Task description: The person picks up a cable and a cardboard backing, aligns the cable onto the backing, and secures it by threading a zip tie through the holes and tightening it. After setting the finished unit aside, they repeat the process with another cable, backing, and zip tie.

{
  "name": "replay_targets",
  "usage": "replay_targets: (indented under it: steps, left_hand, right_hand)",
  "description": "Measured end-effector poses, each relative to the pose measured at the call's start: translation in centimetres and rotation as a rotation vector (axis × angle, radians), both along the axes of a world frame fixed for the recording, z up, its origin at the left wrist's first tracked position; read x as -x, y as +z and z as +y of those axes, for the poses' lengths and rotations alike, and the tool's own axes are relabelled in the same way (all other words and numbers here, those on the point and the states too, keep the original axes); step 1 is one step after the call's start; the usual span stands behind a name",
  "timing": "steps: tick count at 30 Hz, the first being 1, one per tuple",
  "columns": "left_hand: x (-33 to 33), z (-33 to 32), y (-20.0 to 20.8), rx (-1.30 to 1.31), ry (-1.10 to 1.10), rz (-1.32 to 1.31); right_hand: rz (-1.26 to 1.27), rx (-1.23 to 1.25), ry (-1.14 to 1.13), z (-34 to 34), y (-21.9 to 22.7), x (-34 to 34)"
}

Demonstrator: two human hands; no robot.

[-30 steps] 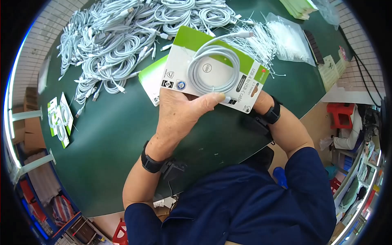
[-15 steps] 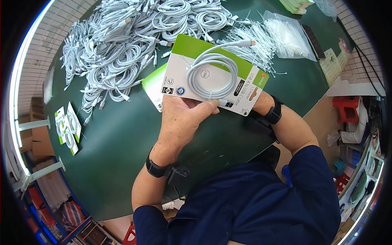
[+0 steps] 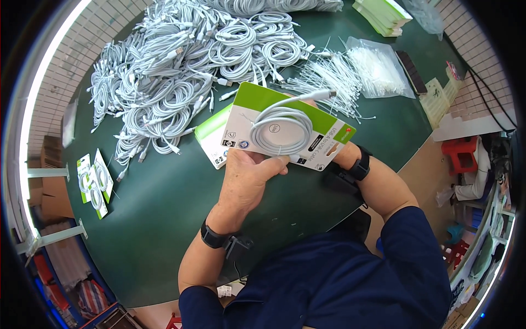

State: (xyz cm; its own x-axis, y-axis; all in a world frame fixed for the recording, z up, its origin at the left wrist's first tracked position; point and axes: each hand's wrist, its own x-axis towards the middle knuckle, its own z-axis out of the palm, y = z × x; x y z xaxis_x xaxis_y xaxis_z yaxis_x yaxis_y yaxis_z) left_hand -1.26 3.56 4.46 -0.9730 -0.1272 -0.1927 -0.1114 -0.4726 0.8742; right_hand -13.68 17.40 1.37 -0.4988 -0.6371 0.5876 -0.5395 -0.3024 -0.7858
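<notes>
A white and green backing card (image 3: 235, 127) is held up over the table, tilted, with a coiled white USB cable (image 3: 264, 138) lying on its front. Thin white tie ends stick out by the coil. My left hand (image 3: 244, 178) is closed on the card's lower edge, its thumb pressing near the cable's lower plug. Behind the card's right side is my right hand (image 3: 346, 157); the card covers most of its fingers. Another card (image 3: 211, 134) of the same kind lies on the table beyond, partly covered by the held one.
A large heap of coiled white cables (image 3: 175, 71) covers the far left of the green table (image 3: 159, 219). Loose white cable ties (image 3: 329, 77) and a bag of ties (image 3: 378, 68) lie far right, near a dark phone-like slab (image 3: 411, 72) and stacked cards (image 3: 383, 16). Finished-looking carded cables (image 3: 94, 183) sit left.
The held card and both hands have moved slightly lower in the picture, and the card leans back more. The whole table view has shifted a little as well. The left thumb stays on the plug.
</notes>
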Motion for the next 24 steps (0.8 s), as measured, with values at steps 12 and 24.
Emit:
replay_targets:
  steps: [12, 24]
  left_hand:
    - [-0.5, 1.4, -2.2, 0.053, 0.146, 0.078]
    - [0.3, 0.5, -3.0, 0.044, 0.272, 0.070]
  right_hand:
    - [-0.711, -0.277, -0.035, 0.9, -0.9, 1.3]
    - [-0.620, -0.295, 0.169, 1.6, 2.0, 2.6]
